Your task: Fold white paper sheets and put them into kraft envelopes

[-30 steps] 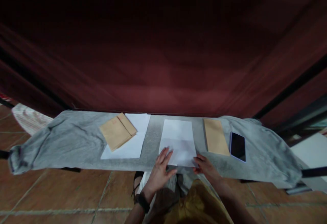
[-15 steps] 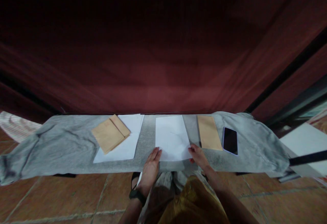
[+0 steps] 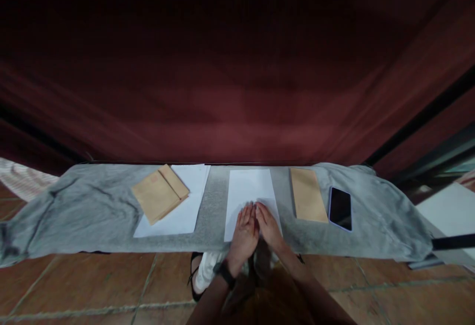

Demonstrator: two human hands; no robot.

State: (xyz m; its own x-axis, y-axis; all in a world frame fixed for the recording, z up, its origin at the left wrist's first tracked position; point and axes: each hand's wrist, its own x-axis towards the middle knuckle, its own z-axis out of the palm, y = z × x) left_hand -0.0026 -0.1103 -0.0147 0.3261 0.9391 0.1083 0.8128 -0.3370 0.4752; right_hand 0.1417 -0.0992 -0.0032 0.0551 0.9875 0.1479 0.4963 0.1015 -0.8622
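A white sheet of paper (image 3: 250,184) lies flat in front of me on the grey cloth. My left hand (image 3: 245,231) rests on its lower middle, palm down with fingers stretched out. Beside it, my right hand (image 3: 267,223) also lies on the paper, fingers extended, its fingertips meeting those of the left. A single brown envelope (image 3: 309,195) lies to the right of the sheet. On the left, several brown envelopes (image 3: 158,194) are stacked askew on a pile of white paper (image 3: 185,218).
The grey cloth (image 3: 96,206) covers a long narrow surface against a dark red panel (image 3: 237,117). A phone (image 3: 340,208) lies at the right, past the single envelope. Below the near edge are floor tiles (image 3: 166,285). A white board-like thing (image 3: 449,211) stands far right.
Both hands have moved from the sheet's lower corners inward to its middle, where they now lie side by side. The view has shifted slightly.
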